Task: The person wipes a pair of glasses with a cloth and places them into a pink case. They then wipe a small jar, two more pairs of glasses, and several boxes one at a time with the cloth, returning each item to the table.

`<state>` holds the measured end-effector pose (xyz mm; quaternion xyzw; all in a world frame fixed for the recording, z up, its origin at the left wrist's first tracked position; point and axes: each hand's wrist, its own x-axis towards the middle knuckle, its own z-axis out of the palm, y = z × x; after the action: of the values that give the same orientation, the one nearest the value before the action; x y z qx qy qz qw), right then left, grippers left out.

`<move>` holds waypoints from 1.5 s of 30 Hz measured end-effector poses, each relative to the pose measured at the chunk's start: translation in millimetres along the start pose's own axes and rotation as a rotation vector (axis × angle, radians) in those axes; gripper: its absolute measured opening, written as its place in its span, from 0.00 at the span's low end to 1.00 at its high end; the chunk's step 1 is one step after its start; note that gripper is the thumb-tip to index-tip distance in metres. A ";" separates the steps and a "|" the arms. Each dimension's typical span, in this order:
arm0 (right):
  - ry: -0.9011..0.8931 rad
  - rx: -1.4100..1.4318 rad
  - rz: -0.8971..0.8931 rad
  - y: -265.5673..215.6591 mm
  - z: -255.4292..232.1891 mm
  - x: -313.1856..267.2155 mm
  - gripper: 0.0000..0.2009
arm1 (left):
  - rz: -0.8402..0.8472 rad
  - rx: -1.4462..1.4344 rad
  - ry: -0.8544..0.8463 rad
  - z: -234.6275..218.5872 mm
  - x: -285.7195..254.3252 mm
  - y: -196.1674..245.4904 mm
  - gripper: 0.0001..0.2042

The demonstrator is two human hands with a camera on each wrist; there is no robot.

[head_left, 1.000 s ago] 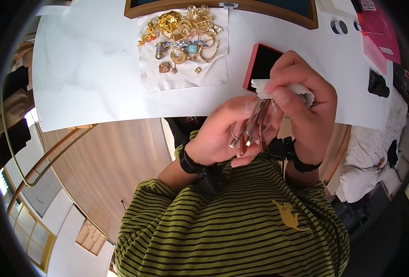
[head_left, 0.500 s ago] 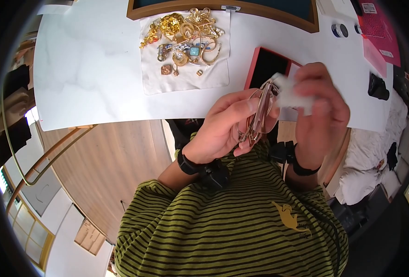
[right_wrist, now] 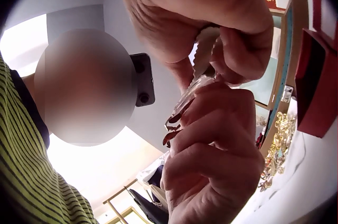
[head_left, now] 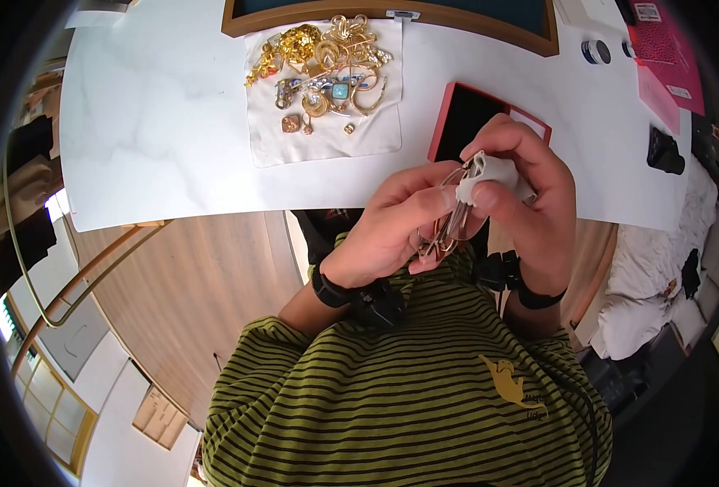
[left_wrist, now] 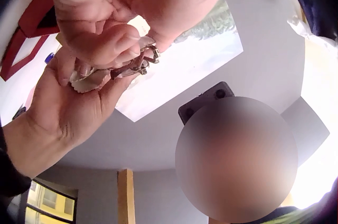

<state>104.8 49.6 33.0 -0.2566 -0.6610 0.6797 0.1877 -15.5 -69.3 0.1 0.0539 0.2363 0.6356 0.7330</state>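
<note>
In the head view my left hand [head_left: 400,215] holds a pair of folded glasses [head_left: 444,231] with thin metal frames and brownish lenses, low in front of the shirt. My right hand [head_left: 538,211] pinches a white cloth [head_left: 493,174] with a zigzag edge, folded over the upper end of the glasses. The left wrist view has the metal hinge end of the glasses [left_wrist: 142,65] sticking out past the fingers, beside the cloth [left_wrist: 90,81]. Seen from the right wrist, the cloth [right_wrist: 203,55] is between thumb and fingers; the fingers hide part of the lenses.
A red box [head_left: 457,122] with black lining lies open just beyond the hands. Gold jewellery [head_left: 327,61] is heaped on a white cloth [head_left: 319,150] to the left. Behind stands a wooden case [head_left: 489,36]; small jars and pink packets [head_left: 664,57] lie at right.
The right hand with the cloth moved off the glasses to the right, then came back onto their upper end. The left hand still holds the glasses, turned slightly.
</note>
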 end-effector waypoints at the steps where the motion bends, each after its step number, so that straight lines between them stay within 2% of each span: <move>1: 0.006 0.011 0.021 0.4 -0.6 -0.4 0.12 | 0.002 0.014 0.033 2.0 -0.2 0.1 0.14; 3: 0.011 0.022 0.043 -0.1 0.4 -1.2 0.11 | 0.004 0.028 0.066 2.5 0.2 0.3 0.14; 5: 0.111 0.116 0.167 -2.0 4.1 -2.6 0.09 | 0.002 0.088 0.004 0.6 1.9 0.3 0.14; 9: 0.075 0.092 0.160 -0.7 -2.8 -1.9 0.09 | -0.001 0.062 -0.011 0.0 2.5 -1.5 0.15; 11: -0.012 -0.034 0.000 -0.8 -4.7 -0.3 0.09 | -0.056 0.097 0.076 -4.5 0.5 -2.3 0.24; 14: -0.055 -0.007 -0.061 1.1 -3.8 0.4 0.11 | -0.041 0.104 0.101 -3.8 2.0 -3.1 0.25; 17: -0.026 -0.034 -0.054 1.2 -4.3 0.1 0.12 | -0.044 0.076 0.155 9.8 1.5 -0.1 0.25; 21: 0.028 -0.068 -0.057 0.9 2.1 0.5 0.12 | -0.065 0.121 0.175 4.3 3.4 1.2 0.25; 23: 0.047 -0.077 -0.055 1.8 3.6 0.3 0.11 | -0.023 -0.070 0.116 5.1 2.6 3.4 0.17; 24: 0.047 -0.077 -0.055 1.3 3.9 0.3 0.11 | -0.023 -0.071 0.116 8.3 3.6 3.4 0.17; 26: 0.062 -0.130 -0.069 -0.1 4.6 0.2 0.10 | -0.041 0.078 0.273 15.6 6.4 2.2 0.24; 27: 0.062 -0.130 -0.069 -0.5 5.1 0.0 0.10 | -0.041 0.078 0.273 13.0 6.8 0.9 0.24; 30: 0.111 -0.176 -0.113 -0.9 5.3 -0.6 0.11 | 0.011 0.067 0.175 4.2 8.0 -0.7 0.23; 32: 0.112 -0.164 -0.179 0.6 3.1 -2.5 0.14 | 0.106 -0.110 0.068 3.5 7.3 2.6 0.16; 33: 0.111 -0.164 -0.179 -1.8 5.9 -3.6 0.14 | 0.107 -0.110 0.069 5.0 7.4 2.8 0.16; 35: 0.096 -0.028 -0.069 -8.1 11.5 -7.6 0.19 | 0.169 0.038 0.226 9.6 7.8 1.1 0.13; 36: 0.093 -0.011 -0.019 -9.7 11.9 -9.3 0.22 | 0.167 0.037 0.225 10.1 9.0 -1.9 0.13; 37: 0.091 0.006 0.031 -11.4 12.3 -11.0 0.25 | 0.249 0.079 0.234 9.5 10.5 -6.3 0.11; 39: 0.118 -0.217 -0.085 -5.9 11.7 -10.1 0.25 | 0.331 0.121 0.242 7.6 10.6 -10.0 0.10; 41: 0.118 -0.171 -0.033 -7.1 8.1 -11.6 0.24 | 0.357 0.117 0.161 5.6 8.7 -9.7 0.10; 45: 0.129 -0.034 0.041 -13.3 1.8 -12.1 0.19 | 0.316 0.178 0.165 6.1 5.0 -4.3 0.11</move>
<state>112.2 41.8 47.5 -0.3164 -0.6537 0.6540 0.2116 -8.6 -63.9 2.5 0.1027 0.3395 0.7215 0.5946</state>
